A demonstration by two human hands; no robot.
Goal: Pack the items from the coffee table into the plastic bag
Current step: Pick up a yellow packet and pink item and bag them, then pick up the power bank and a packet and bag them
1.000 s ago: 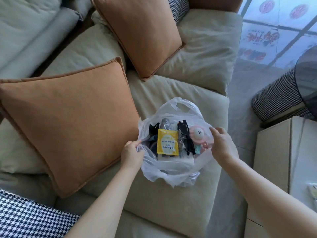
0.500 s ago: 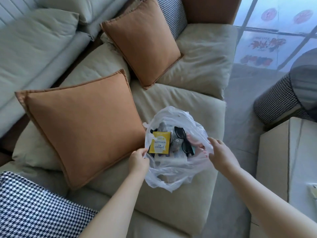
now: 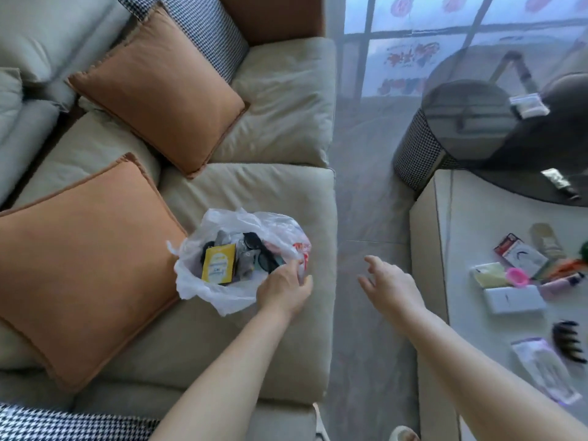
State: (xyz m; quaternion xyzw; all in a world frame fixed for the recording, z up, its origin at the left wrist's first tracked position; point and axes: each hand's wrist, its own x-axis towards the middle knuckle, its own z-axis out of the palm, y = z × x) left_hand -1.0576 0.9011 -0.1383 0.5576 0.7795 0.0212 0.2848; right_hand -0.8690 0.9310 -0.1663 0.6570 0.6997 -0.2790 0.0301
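1. Plastic bag sits on the beige sofa seat, near the seat's right edge, its mouth gaping upward and its left side pressed against a large orange cushion.
2. Inside the bag a yellow packet faces up, with dark sunglasses just beside it on the right; other small items under them are too jumbled to name.
3. The left hand lies at the bag's right rim; its grip is closed on the thin plastic there, fingers curled round the edge.
4. The right hand hangs over the grey floor between the sofa and the worktop, apart from both. Its grip is loose, fingers spread and holding nothing.
5. On the pale worktop to the right several items lie close together: a flat white box, a pink round thing, a yellowish packet, a red-edged card pack and a pinkish tube.
6. Nearer the person on the same worktop lie a black hair claw and a clear sachet, blurred.
7. A second orange cushion leans farther back on the sofa.
8. A round dark glass table overlaps the worktop's far corner.
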